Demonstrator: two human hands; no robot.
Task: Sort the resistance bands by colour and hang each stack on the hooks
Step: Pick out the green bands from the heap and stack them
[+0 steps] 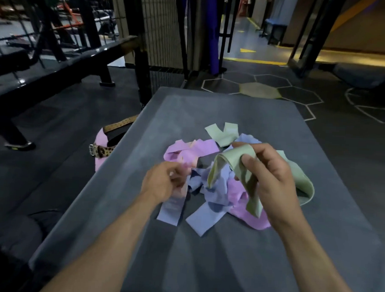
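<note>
While the right hand [271,182] grips a pale green fabric resistance band [237,161] above the mixed pile of pink, lilac and green bands [209,190] mid-desk [204,256], the left hand [163,182] pinches a pink band [186,163] at the pile's left edge.

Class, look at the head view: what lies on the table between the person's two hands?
Between the left hand and the right hand, tangled blue bands lie on the table.

Pink [200,149], lilac [204,217], pale-green bands [237,161]; leopard-print belt [102,150].
</note>
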